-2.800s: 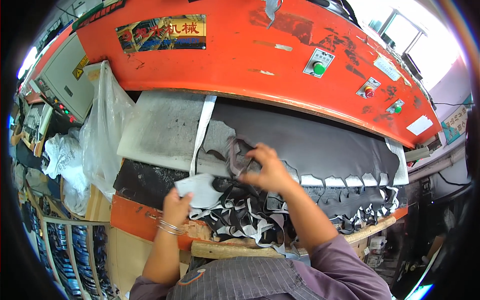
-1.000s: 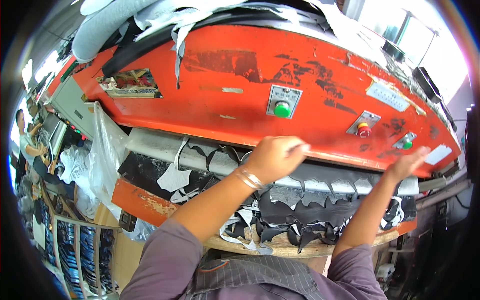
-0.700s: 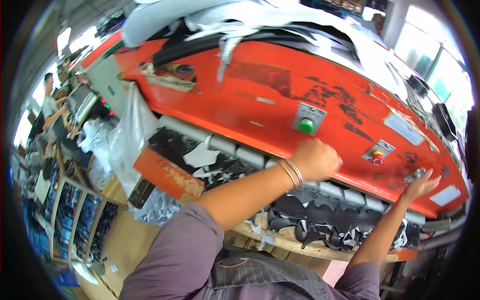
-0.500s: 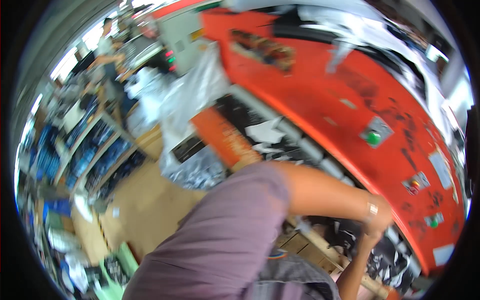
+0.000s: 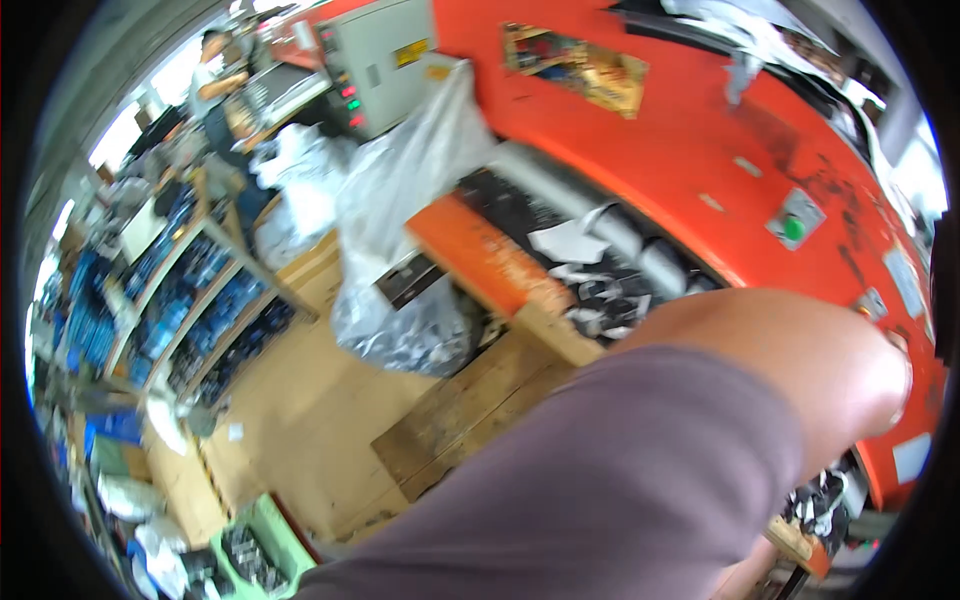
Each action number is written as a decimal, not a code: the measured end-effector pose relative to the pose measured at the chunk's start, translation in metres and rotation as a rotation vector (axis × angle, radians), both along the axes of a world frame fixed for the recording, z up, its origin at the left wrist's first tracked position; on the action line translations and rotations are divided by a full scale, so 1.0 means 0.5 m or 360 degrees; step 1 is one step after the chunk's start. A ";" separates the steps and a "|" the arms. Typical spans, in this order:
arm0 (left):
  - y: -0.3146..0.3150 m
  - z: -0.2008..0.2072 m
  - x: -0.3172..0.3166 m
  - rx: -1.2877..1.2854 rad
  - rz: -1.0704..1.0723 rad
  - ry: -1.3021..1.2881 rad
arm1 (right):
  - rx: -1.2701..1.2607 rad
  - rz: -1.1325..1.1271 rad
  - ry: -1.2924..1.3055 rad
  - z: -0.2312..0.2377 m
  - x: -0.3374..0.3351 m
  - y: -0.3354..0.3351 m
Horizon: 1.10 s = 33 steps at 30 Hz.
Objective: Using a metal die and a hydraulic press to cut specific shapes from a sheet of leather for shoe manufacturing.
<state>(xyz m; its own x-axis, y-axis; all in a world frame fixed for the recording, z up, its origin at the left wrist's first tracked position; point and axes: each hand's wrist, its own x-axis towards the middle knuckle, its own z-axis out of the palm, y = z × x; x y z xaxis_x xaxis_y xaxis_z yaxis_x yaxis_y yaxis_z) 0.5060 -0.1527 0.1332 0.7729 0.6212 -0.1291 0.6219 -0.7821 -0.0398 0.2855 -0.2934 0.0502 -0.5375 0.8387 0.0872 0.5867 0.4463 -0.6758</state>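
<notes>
I cannot see either of the hands, so I cannot tell how open they are or what they hold. The left forearm (image 5: 760, 335) reaches across beside the red press (image 5: 650, 165). To its left, nearer than any visible right arm, a white cut piece (image 5: 568, 243) lies by dark and white scraps (image 5: 605, 305) on the press bed (image 5: 495, 200), whose long axis slants toward the forearm. The bed's orange front edge (image 5: 480, 250) borders it; tan floor (image 5: 300, 420) spreads farther left.

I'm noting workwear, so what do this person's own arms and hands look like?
The left arm wears a plain, dusky-purple fabric short sleeve and, at the wrist, a thin, shiny, silvery bangle, slightly blurred. The right arm and both hands can't be made out.
</notes>
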 end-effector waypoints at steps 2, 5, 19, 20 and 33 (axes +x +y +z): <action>-0.086 0.257 -0.160 0.0199 -0.0539 -0.0250 | 0.0117 -0.0629 -0.0201 0.039 0.220 -0.019; -0.085 0.218 -0.423 -0.0025 -0.0539 -0.0625 | 0.0126 -0.0580 -0.0041 0.024 0.132 0.004; 0.276 -0.186 -0.827 -0.1032 0.1502 -0.2627 | -0.0004 -0.0553 -0.0639 0.125 -0.038 0.590; 0.303 -0.201 -0.837 -0.1124 0.1530 -0.2616 | -0.0051 -0.0542 -0.0656 0.106 -0.056 0.622; 0.296 -0.240 -0.811 -0.1088 0.1216 -0.2446 | -0.0715 -0.0342 0.0559 0.047 0.043 0.479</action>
<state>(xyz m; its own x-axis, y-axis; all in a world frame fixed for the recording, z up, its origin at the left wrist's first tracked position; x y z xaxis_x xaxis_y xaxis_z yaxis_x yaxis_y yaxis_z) 0.1006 -0.0048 0.0131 0.0487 0.9986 -0.0183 -0.0171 0.0191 0.9997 0.3071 -0.0540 0.0736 -0.3555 0.9210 -0.1591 0.3398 -0.0312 -0.9400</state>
